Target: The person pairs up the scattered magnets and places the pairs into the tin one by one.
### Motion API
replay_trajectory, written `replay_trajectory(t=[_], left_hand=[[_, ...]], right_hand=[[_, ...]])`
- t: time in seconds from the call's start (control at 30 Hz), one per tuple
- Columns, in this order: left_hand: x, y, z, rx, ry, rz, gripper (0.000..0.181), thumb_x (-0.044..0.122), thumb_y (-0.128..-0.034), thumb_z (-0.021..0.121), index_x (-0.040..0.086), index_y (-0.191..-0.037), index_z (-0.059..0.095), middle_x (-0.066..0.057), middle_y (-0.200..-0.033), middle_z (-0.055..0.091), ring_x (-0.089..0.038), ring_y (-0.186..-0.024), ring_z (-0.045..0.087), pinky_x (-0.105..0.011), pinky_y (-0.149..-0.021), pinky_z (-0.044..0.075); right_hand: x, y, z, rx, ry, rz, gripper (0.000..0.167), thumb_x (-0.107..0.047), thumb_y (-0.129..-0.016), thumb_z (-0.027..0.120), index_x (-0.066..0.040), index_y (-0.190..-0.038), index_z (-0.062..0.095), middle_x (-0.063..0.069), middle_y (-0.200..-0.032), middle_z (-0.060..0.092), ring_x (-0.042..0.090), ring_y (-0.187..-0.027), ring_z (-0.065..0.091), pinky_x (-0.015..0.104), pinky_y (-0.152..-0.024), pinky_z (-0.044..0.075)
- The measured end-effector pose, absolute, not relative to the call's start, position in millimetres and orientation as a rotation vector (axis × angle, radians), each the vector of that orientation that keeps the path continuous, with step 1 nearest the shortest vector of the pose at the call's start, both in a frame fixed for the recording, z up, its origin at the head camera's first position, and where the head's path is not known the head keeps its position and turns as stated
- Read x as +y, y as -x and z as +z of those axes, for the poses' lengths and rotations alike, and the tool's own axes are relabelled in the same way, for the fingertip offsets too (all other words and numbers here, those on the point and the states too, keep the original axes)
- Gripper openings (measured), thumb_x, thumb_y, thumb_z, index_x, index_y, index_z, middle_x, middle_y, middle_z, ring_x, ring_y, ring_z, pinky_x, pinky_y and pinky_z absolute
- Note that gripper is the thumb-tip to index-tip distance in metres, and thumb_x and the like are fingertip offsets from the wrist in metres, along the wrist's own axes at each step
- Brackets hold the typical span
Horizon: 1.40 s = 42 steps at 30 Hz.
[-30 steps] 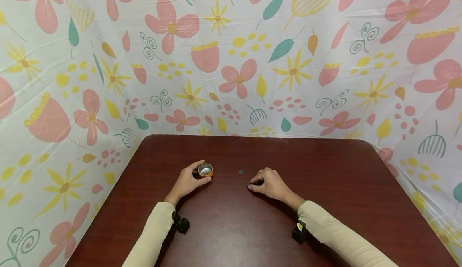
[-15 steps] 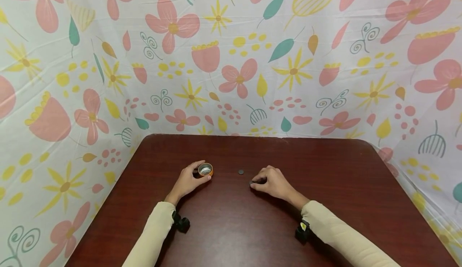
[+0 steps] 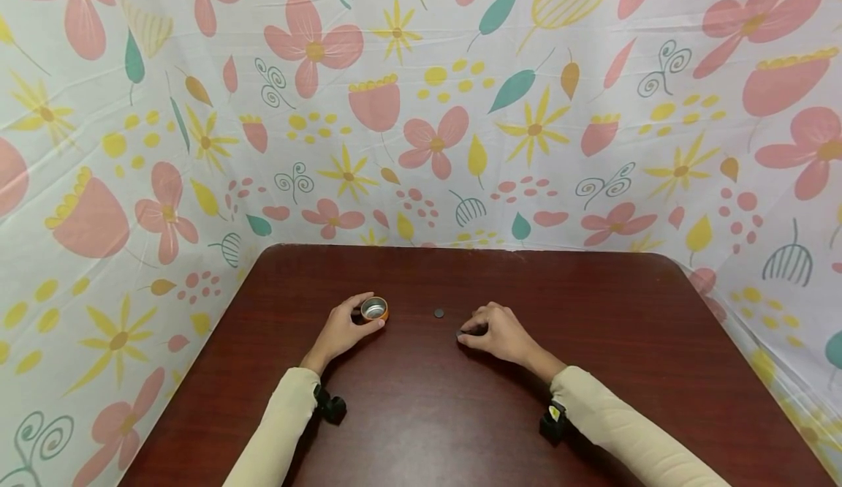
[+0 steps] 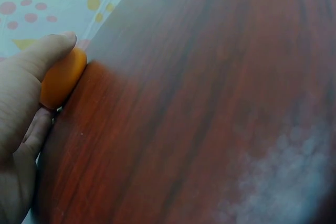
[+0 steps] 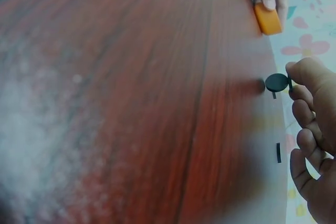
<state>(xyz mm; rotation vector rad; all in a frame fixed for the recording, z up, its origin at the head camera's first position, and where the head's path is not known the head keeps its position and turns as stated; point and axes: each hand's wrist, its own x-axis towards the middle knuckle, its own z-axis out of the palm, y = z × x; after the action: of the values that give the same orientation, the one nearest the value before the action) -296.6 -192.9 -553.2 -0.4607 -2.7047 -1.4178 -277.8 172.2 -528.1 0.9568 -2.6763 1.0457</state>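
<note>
In the head view my left hand point(image 3: 342, 333) holds a small round tin point(image 3: 375, 311), orange outside and silvery inside, its open top facing up. The tin's smooth orange side point(image 4: 64, 80) lies between thumb and fingers in the left wrist view. To the right, my right hand point(image 3: 496, 333) pinches a small dark disc point(image 3: 459, 336) at its thumb and fingertip. The right wrist view shows the dark round face of a disc point(image 5: 276, 83) beside the thumb tip; how it meets the fingers is unclear. Another dark disc point(image 3: 438, 314) lies flat on the table between the hands.
The reddish-brown wooden table point(image 3: 421, 399) has rounded far corners. A white flower-printed cloth point(image 3: 421, 107) hangs behind it and along both sides. Black wrist cameras, left point(image 3: 331, 408) and right point(image 3: 552, 421), sit by the sleeves. Short black marks point(image 5: 279, 153) show near the table's far edge.
My right hand has shifted slightly to the right with the disc, mostly in the first half second. The left hand, the tin and the disc on the table stay put.
</note>
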Motion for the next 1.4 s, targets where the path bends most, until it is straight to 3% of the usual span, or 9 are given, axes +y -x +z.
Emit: replay_trajectory(t=[0.8, 1.4], left_hand=[[-192.9, 295.1, -552.0, -2.700, 0.456, -1.422, 0.070, 0.035, -0.0869, 0.084, 0.012, -0.146, 0.056, -0.006, -0.136, 0.063, -0.029, -0.116, 0.062, -0.050, -0.099, 0.051], [-192.8, 296.9, -554.0, -2.717, 0.442, -1.421, 0.069, 0.033, -0.0877, 0.084, 0.011, -0.147, 0.056, -0.004, -0.135, 0.063, -0.026, -0.117, 0.062, -0.047, -0.098, 0.052]], right_hand=[[169.2, 288.0, -515.5, -2.642, -1.010, 1.036, 0.009, -0.029, -0.087, 0.084, -0.025, -0.095, 0.083, -0.015, -0.089, 0.071, 0.009, -0.082, 0.054, 0.027, -0.067, 0.046], [128.9, 313.8, -502.2, -2.560, -1.151, 1.149, 0.009, -0.027, -0.086, 0.085, -0.022, -0.094, 0.084, -0.013, -0.090, 0.072, 0.012, -0.085, 0.059, 0.030, -0.069, 0.051]])
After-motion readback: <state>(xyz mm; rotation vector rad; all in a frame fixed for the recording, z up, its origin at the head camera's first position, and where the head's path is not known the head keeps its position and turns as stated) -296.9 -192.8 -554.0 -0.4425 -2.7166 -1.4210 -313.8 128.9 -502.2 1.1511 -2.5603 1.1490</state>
